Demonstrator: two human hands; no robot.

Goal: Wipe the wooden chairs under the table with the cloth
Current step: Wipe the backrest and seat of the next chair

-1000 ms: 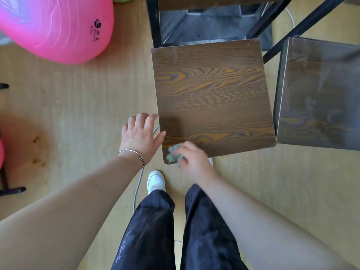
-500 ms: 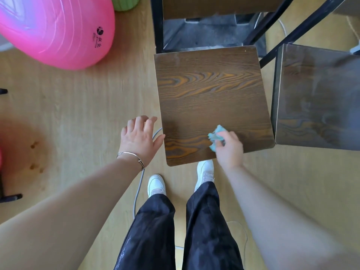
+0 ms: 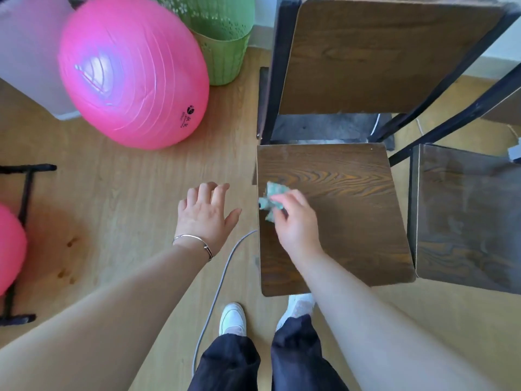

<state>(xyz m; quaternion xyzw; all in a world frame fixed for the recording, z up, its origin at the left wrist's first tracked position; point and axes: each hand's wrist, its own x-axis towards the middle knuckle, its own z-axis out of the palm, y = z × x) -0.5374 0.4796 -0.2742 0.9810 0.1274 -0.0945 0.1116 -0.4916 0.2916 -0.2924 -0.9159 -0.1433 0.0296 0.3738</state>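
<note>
Cloth (image 3: 271, 199) on chair seat (image 3: 346, 227) — right hand (image 3: 296, 225) fingers grip it — left hand (image 3: 204, 218) fingers spread

chair seat (image 3: 346, 230): ahead of the shoes (image 3: 232, 317), right of centre.
second seat (image 3: 468, 221): just beside the chair seat, on its right.
cloth (image 3: 272, 201): on the chair seat's left edge, under the right hand (image 3: 296, 224).
left hand (image 3: 205, 215): over the floor (image 3: 127, 207), left of the chair seat, apart from it.
ball (image 3: 132, 71): on the floor, far left; basket (image 3: 222, 38) behind it.
cable (image 3: 217, 283): on the floor, between left hand and chair seat.

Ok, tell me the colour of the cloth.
Teal, a blue-green cloth; the head view shows it.
</note>
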